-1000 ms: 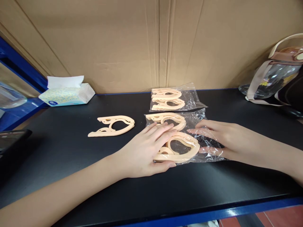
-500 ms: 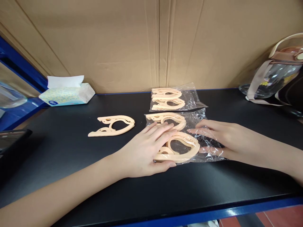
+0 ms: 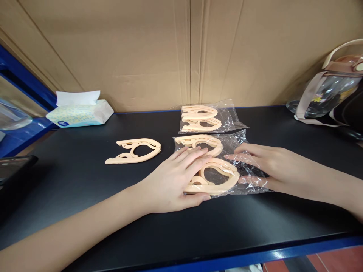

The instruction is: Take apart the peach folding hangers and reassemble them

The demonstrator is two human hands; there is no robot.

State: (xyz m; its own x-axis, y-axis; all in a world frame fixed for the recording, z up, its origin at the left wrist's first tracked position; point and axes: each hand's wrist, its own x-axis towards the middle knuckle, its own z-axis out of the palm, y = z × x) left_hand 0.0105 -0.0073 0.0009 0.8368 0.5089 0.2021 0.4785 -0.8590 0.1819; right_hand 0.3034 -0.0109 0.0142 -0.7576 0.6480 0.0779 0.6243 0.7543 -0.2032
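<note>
Two peach folding hangers [image 3: 224, 187] lie folded in a clear plastic bag [image 3: 241, 141] at the middle of the black table. My left hand [image 3: 178, 177] rests flat over their left part, fingers stretched out and thumb along the near edge, so part of both hangers is hidden. At the bag's right end is my right hand [image 3: 263, 166], its fingers apart and seen through the film, with the tips close to the near hanger. Behind lies a second clear bag [image 3: 231, 113] holding more folded hangers [image 3: 201, 124]. One loose folded hanger [image 3: 153, 152] lies to the left.
A tissue pack [image 3: 81, 113] sits at the back left, against the cardboard wall [image 3: 141, 56]. A dark device [image 3: 17, 166] is at the left edge. At the back right stands a clear bottle [image 3: 326, 94] with a strap. A blue rail [image 3: 255, 255] edges the table's front.
</note>
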